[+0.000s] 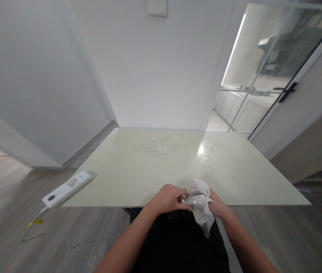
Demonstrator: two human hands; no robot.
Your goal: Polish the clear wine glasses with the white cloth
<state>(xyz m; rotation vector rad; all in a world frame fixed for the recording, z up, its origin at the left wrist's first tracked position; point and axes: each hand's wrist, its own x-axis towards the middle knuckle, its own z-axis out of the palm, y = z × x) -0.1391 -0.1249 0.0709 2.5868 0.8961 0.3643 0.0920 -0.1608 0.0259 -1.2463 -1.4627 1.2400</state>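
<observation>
My left hand point(168, 198) is closed round the stem end of a clear wine glass point(192, 200) held on its side at the near edge of the pale table point(126, 178). My right hand point(218, 206) is closed on a white cloth point(202, 204) wrapped over the glass bowl; the cloth's tail hangs below the table edge. Most of the right hand's fingers are hidden by the cloth.
Several clear glasses point(154, 145) stand at the table's far middle, and another glass point(210, 151) lies to their right. A white power strip point(66, 189) overhangs the table's left corner, its cable trailing to the wooden floor. A glass door point(266, 72) stands at the right.
</observation>
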